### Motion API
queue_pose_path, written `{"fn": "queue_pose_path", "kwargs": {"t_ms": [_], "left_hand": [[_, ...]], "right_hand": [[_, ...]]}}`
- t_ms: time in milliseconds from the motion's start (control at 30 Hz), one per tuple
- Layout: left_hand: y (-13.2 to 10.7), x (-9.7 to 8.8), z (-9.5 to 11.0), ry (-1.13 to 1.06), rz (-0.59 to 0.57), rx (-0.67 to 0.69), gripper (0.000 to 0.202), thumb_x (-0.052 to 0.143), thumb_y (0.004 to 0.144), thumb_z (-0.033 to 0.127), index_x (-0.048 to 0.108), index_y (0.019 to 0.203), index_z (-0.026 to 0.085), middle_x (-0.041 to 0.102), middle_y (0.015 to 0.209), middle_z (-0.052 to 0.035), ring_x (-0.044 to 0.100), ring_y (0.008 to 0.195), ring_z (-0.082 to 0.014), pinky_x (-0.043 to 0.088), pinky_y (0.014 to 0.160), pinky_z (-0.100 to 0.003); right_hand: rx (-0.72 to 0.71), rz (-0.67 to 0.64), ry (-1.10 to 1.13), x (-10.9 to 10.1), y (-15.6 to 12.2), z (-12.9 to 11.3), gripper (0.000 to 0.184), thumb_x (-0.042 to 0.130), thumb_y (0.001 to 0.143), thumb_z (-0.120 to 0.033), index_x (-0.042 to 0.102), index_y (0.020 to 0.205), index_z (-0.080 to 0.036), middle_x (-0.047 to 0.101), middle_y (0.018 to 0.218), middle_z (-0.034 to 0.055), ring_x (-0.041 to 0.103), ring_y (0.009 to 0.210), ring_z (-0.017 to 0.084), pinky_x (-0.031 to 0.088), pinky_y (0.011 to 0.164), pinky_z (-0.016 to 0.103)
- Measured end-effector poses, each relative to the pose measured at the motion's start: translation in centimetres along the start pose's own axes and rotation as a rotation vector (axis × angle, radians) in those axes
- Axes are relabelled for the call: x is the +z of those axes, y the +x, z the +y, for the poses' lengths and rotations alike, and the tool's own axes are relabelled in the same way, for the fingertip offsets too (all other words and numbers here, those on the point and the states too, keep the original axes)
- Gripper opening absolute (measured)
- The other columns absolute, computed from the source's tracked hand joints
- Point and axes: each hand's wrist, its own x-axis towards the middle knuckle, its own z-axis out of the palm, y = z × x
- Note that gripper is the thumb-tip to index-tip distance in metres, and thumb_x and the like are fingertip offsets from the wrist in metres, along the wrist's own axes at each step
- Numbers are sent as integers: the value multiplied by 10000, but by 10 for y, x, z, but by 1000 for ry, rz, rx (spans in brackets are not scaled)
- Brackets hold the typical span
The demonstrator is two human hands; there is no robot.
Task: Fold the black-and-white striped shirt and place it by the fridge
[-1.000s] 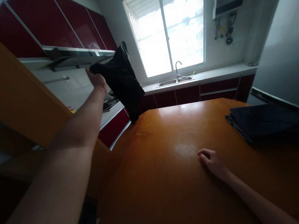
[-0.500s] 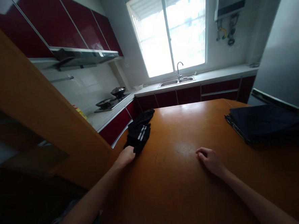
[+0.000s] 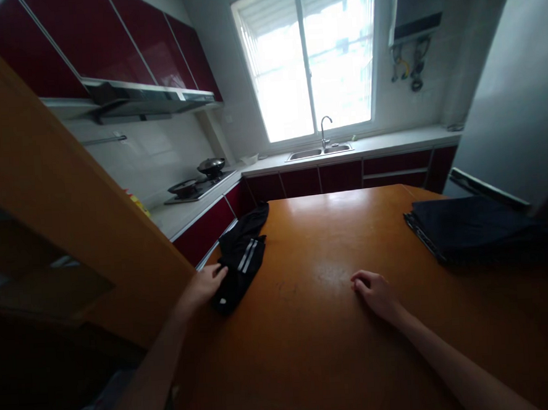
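A black garment with two white stripes (image 3: 245, 256) lies bunched along the left edge of the wooden table (image 3: 310, 339); a small white mark shows near its close end. My left hand (image 3: 207, 282) is at the garment's left side, its thumb and fingers closed on the cloth edge. Over on the table's right half, my right hand (image 3: 376, 294) rests on the bare wood with its fingers curled in and nothing in them.
A folded stack of dark cloth (image 3: 479, 226) lies on the table's right side. Beyond are a counter with a sink (image 3: 305, 155), a stove with pans (image 3: 211, 165) and a range hood (image 3: 147, 101). A wooden frame (image 3: 83, 198) stands close on my left.
My left hand has shifted left and slightly up from the garment's near end to its left side, uncovering the white mark. My right hand stays curled on the table.
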Motion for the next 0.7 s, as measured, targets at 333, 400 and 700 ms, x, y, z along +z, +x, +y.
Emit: {"fn": "queue_pose_path", "kwargs": {"t_ms": [333,400,700], "left_hand": [[159,66,44,135,81,-217,866,339,886,698,373,1553,147,440,1486,-290,442,1354,-485,381,1035,-617],[166,74,52,171,45,-115,856,338,888,693,375,1554,157,448,1493,-266,472,1344,-449,404,1039,-571],[59,94,90,294,1,228,703,326,982,582,368,1563,189,439,1519,-228,418,1416,-359,328,1126,-447]], "right_hand": [[-6,66,59,-5,0,-19,218,545,835,-191,759,865,-220,763,844,31,686,804,182,477,743,277],[-1,69,58,-4,1,-20,213,558,832,-186,763,877,-222,764,840,28,689,805,182,479,749,280],[-15,38,52,-4,-3,-14,219,527,844,-232,745,851,-212,749,805,37,681,781,195,471,724,286]]}}
